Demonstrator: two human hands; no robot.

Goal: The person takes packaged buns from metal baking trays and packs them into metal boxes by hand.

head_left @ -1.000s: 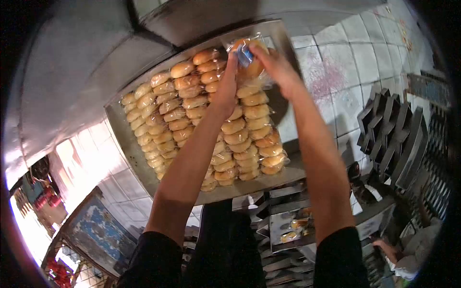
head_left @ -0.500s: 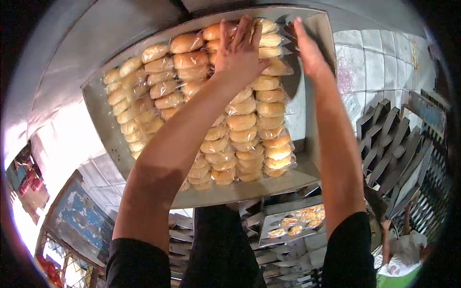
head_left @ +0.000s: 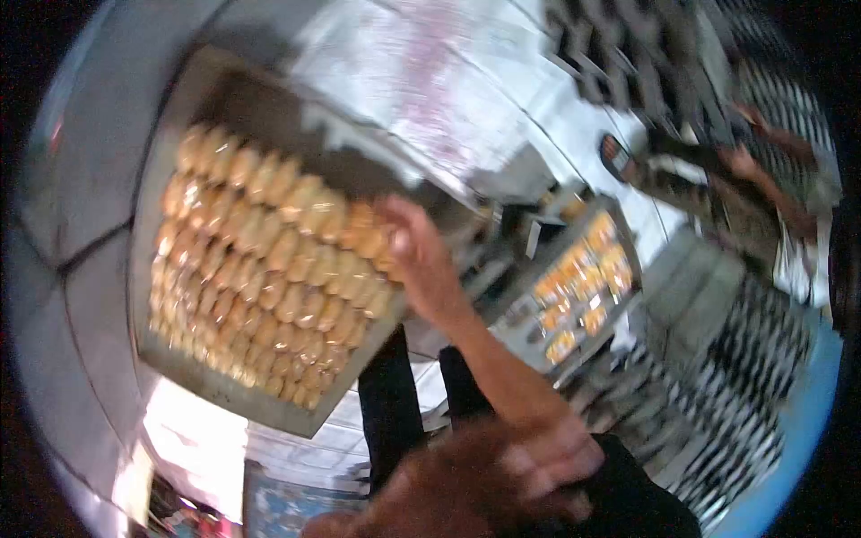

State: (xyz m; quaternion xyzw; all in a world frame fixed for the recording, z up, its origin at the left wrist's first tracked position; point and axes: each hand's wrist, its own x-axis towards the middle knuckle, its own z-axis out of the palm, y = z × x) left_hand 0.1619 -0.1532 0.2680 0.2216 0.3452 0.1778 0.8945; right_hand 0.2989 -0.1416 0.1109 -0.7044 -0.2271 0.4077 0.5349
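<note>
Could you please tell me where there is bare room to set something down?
The grey, rectangular tray is bare between its upper-right rim and the golden, oval, wrapped buns; pale, pink-stained tiles lie open beyond that rim. Crowding fills the tray's middle, where those buns sit packed.

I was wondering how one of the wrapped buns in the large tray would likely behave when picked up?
A wrapped bun would probably squash easily, looking plump and bread-like. Its shiny wrapping may feel slippery. Being rounded, it might rock if set down alone.
</note>
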